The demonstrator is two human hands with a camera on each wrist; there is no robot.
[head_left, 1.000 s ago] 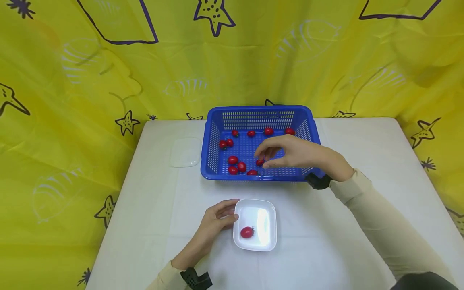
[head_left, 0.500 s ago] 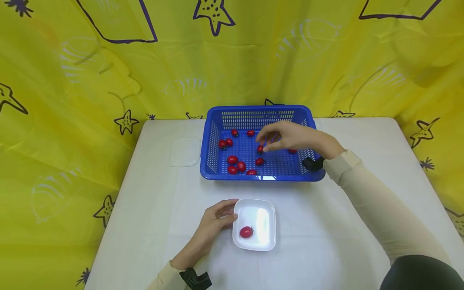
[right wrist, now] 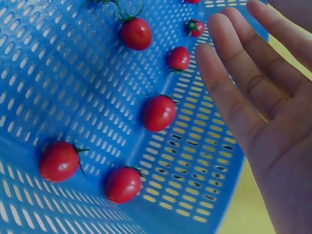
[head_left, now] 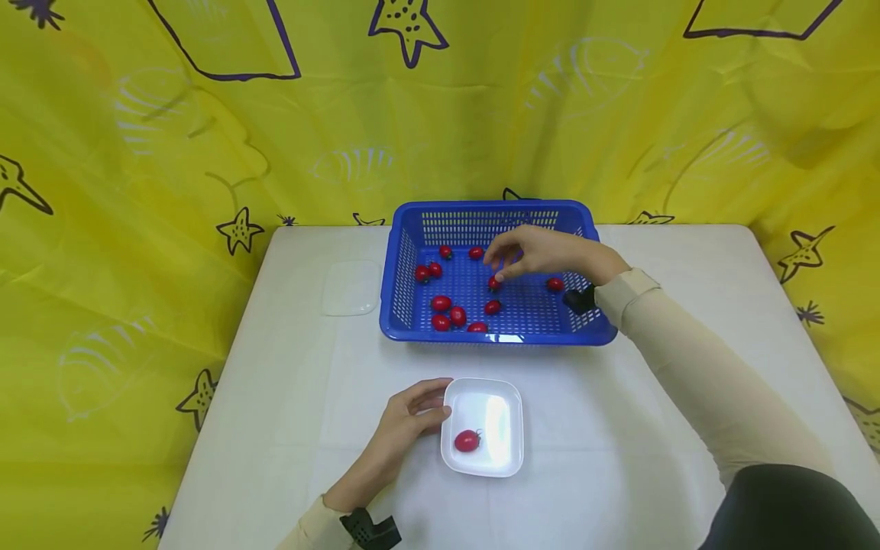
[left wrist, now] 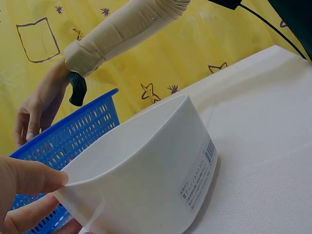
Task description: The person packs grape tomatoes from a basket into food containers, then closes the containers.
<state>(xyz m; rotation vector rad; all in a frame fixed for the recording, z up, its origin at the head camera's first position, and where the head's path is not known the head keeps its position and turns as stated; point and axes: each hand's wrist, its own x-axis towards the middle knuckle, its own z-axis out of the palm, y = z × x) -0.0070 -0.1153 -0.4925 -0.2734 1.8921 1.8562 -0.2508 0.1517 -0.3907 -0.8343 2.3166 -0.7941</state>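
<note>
My left hand (head_left: 402, 428) holds the left side of a small white square container (head_left: 505, 462), with the thumb (left wrist: 36, 178) at its rim. One cherry tomato (head_left: 467, 441) lies inside it, at the lower left. My right hand (head_left: 539, 250) hangs over the blue basket (head_left: 440, 337), fingers apart and loosely bent. In the head view its thumb tip overlaps a cherry tomato (head_left: 494, 285). The right wrist view shows the spread fingers (right wrist: 234, 105) with nothing between them, beside several cherry tomatoes on the basket's floor, one of them a round red cherry tomato (right wrist: 159, 113).
A clear lid (head_left: 351, 288) lies flat on the white-covered table (head_left: 275, 397), left of the basket. More cherry tomatoes, including one at the left (head_left: 422, 273), are scattered in the basket. A yellow patterned curtain (head_left: 467, 130) hangs behind and at both sides.
My right hand has moved from the front of the basket toward its back, uncovering a cherry tomato near the front. My left hand and the white container have stayed in place.
</note>
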